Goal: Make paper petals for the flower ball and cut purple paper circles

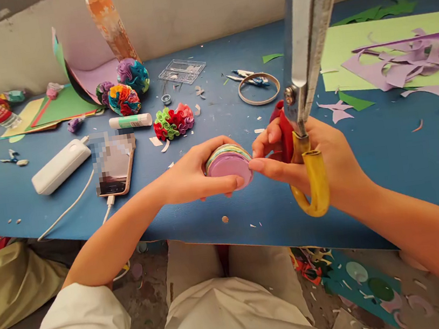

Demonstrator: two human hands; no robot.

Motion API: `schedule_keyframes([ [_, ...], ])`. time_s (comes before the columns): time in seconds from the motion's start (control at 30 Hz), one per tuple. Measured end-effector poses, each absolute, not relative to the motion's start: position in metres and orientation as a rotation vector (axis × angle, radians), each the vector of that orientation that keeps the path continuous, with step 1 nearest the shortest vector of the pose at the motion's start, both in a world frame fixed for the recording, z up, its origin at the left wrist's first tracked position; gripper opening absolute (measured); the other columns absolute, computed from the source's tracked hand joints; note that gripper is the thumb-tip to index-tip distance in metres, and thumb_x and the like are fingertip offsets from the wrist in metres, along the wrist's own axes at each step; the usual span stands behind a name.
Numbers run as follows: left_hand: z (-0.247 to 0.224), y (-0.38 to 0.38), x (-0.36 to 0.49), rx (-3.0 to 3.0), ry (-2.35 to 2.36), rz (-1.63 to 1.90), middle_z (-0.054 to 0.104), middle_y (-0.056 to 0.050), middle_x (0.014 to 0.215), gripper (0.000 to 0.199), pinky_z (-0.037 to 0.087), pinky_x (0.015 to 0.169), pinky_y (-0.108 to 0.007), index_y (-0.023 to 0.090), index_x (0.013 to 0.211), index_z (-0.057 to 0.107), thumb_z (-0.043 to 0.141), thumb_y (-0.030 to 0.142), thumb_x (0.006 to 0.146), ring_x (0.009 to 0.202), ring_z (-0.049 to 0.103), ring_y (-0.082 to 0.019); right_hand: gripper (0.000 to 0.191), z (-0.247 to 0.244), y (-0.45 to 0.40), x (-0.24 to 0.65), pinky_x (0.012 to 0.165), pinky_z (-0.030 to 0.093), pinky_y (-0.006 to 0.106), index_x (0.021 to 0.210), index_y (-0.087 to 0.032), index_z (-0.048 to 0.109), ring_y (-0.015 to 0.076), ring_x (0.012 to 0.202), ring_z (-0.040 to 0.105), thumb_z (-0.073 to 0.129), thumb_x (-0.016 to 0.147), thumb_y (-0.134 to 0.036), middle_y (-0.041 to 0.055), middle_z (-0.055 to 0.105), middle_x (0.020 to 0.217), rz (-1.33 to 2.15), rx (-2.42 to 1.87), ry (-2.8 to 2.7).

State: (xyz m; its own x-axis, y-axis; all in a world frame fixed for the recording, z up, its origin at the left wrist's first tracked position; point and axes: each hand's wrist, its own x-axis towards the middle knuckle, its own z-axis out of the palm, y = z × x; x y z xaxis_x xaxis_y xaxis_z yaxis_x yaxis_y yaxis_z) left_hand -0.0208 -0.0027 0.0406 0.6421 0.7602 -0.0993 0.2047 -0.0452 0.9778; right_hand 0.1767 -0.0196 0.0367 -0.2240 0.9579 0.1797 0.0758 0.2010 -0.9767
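A blue table (221, 121) spans the scene; over its near right part, scissors (294, 91) point upward, handles held in the half-closed right hand (333, 156); left of it, the left hand (186, 177) curls around a stack of coloured discs (228, 167)
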Motion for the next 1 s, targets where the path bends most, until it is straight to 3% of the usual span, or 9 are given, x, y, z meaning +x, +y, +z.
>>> schedule_keyframes([
  [0.2,0.043,-0.005,-0.019,1.596,0.863,0.503,0.062,0.001,0.077,0.032,0.04,0.036,-0.013,0.019,0.097,0.054,0.07,0.035,0.074,0.06,0.064,-0.013,0.04,0.035,-0.02,0.178,0.051,0.043,0.024,0.074,-0.024,0.047,0.0095,0.059,0.05,0.082,0.061,-0.041,-0.0049,0.057,0.073,1.167,-1.055,-1.549],
  [0.37,0.045,-0.011,-0.014,1.753,0.958,0.564,0.058,0.004,0.077,0.021,0.046,0.052,-0.016,0.018,0.09,0.055,0.066,0.022,0.072,0.063,0.055,-0.008,0.038,0.035,-0.021,0.175,0.046,0.038,0.022,0.074,-0.023,0.047,0.0072,0.054,0.045,0.079,0.062,-0.038,-0.0054,0.053,0.069,1.27,-1.062,-1.543],
  [0.57,0.039,-0.014,-0.011,1.886,1.033,0.597,0.057,0.005,0.076,0.022,0.043,0.054,-0.018,0.02,0.089,0.052,0.065,0.02,0.071,0.063,0.052,-0.01,0.027,0.025,-0.017,0.172,0.048,0.04,0.023,0.075,-0.022,0.047,0.0076,0.054,0.047,0.072,0.066,-0.03,-0.0049,0.051,0.07,1.367,-1.051,-1.49],
  [0.77,0.04,-0.013,-0.014,1.911,1.001,0.604,0.061,0.001,0.086,0.023,0.044,0.064,-0.021,0.019,0.097,0.055,0.056,0.039,0.086,0.075,0.055,-0.012,0.023,0.019,-0.009,0.174,0.047,0.039,0.024,0.075,-0.021,0.045,0.0074,0.05,0.047,0.066,0.072,-0.03,-0.0052,0.051,0.067,1.358,-1.032,-1.497],
  [1.0,0.034,-0.01,-0.015,1.853,0.89,0.724,0.064,0.0,0.097,0.021,0.047,0.079,-0.023,0.02,0.106,0.056,0.047,0.034,0.093,0.089,0.059,-0.014,0.033,0.029,-0.011,0.173,0.047,0.037,0.023,0.071,-0.021,0.045,0.0062,0.051,0.047,0.067,0.075,-0.045,-0.0049,0.05,0.066,1.352,-1.054,-1.447],
])
